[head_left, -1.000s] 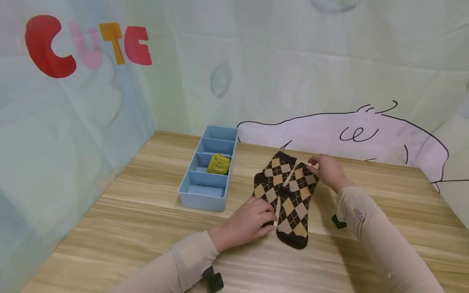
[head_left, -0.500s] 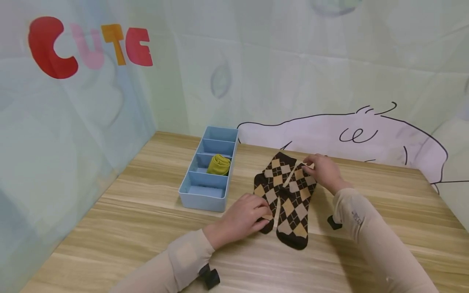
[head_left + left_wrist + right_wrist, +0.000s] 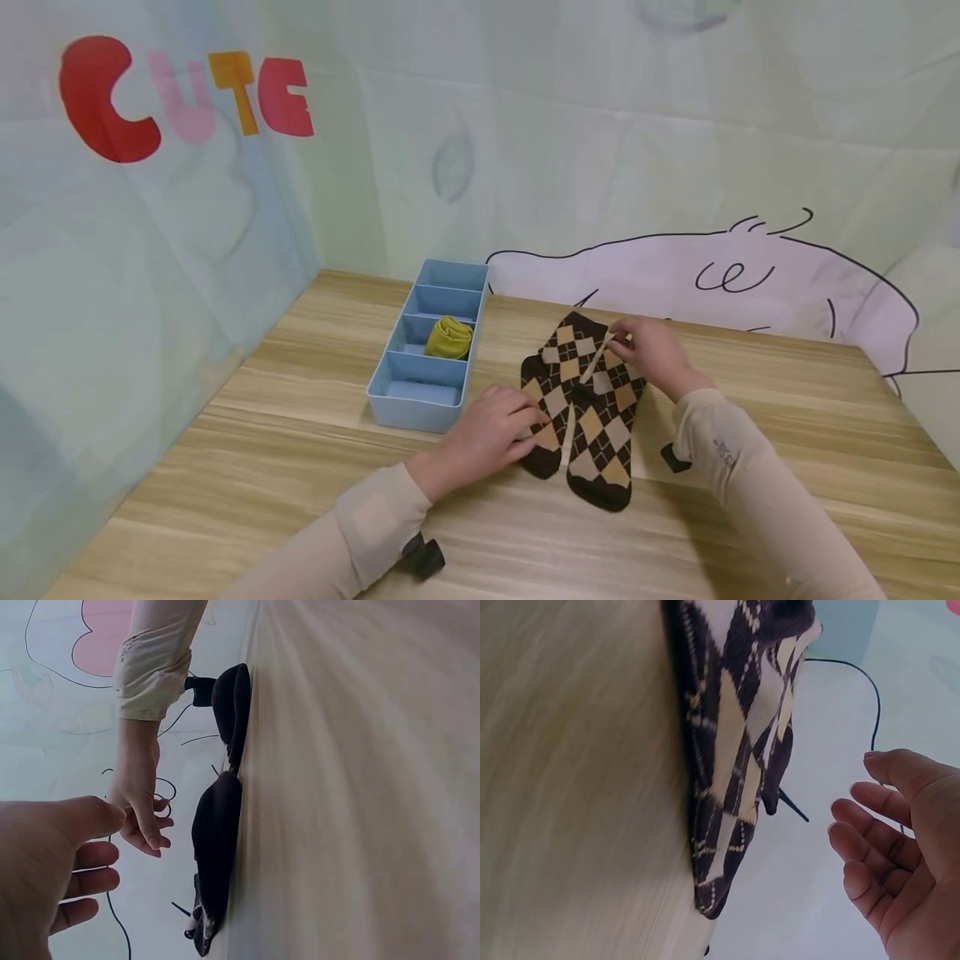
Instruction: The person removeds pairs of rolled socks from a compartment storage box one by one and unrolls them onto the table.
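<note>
Two brown argyle socks with tan and grey diamonds lie flat side by side on the table. Over the near part of the left sock (image 3: pixel 557 398) hovers my left hand (image 3: pixel 483 433), its fingers loosely bent. Beside the cuff of the right sock (image 3: pixel 603 442) is my right hand (image 3: pixel 656 354), partly covering that cuff in the head view. Both wrist views show a gap between hand and fabric: the left hand (image 3: pixel 56 866) holds nothing, and the right hand (image 3: pixel 904 840) has relaxed, half-bent fingers around nothing.
Left of the socks stands a blue divided box (image 3: pixel 416 414). A rolled yellow-green cloth item (image 3: pixel 449 338) sits in its second compartment from the front. A printed fabric backdrop (image 3: pixel 600 150) rises behind the table (image 3: pixel 300 467) and along its left side.
My left hand has drawn back to the left, uncovering the left sock's toe. My right hand has shifted slightly left across the right sock's cuff. The socks lie as before.
</note>
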A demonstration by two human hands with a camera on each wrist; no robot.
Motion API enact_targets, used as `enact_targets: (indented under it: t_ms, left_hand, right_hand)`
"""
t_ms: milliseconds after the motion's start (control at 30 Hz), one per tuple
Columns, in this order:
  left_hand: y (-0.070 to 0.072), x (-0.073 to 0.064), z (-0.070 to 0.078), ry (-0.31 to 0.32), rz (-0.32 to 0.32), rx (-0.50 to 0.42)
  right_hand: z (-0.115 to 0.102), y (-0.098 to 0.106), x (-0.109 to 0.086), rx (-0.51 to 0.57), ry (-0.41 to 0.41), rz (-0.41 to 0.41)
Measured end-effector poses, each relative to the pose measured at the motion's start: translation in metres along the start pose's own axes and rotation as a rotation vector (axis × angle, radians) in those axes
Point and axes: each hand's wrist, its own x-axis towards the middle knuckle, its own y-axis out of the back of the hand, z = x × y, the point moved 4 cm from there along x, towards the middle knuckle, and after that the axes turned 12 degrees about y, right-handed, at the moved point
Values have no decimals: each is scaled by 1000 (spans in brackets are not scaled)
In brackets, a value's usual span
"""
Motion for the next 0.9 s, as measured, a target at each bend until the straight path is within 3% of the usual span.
enact_targets:
  t_ms: [400,900]
  left_hand:
    - [6,1,-8,38,-17,-6]
    - [13,-4,-17,40,39,-15]
  right_hand:
    - [-18,-1,2,69,46,16]
    - [-41,-3,4,72,92,24]
